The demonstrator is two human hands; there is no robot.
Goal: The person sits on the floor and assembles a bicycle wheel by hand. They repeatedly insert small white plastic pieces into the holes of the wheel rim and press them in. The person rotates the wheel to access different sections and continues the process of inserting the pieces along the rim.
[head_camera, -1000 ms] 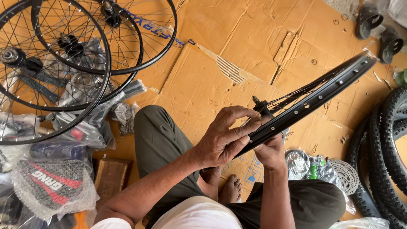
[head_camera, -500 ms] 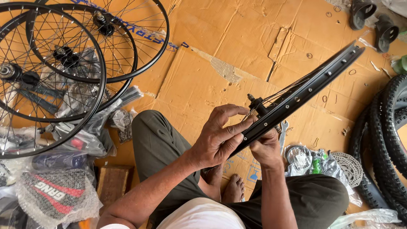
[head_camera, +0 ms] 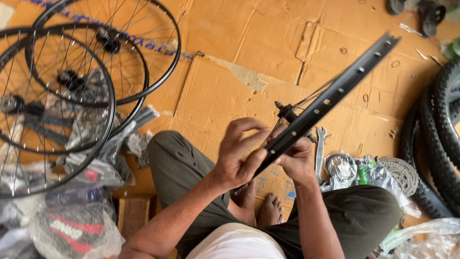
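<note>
I sit cross-legged on cardboard and hold a black bicycle wheel rim (head_camera: 335,93) edge-on in front of me, tilted up to the right. My left hand (head_camera: 239,153) grips the rim's lower end from the left, fingers curled over its edge. My right hand (head_camera: 296,160) holds the same end from beneath and behind. The black hub (head_camera: 286,111) and thin spokes show just above my hands.
Three spoked wheels (head_camera: 72,96) lie stacked at the left over plastic-wrapped parts (head_camera: 76,230). A silver spanner (head_camera: 320,151), bagged parts (head_camera: 357,172) and a sprocket (head_camera: 401,175) lie at my right knee. Black tyres (head_camera: 438,144) stand at the right edge.
The rim has tilted steeper and shifted slightly right in my hands. My left fingers have slid along its edge. The view has drifted, so the wheels at the left sit lower.
</note>
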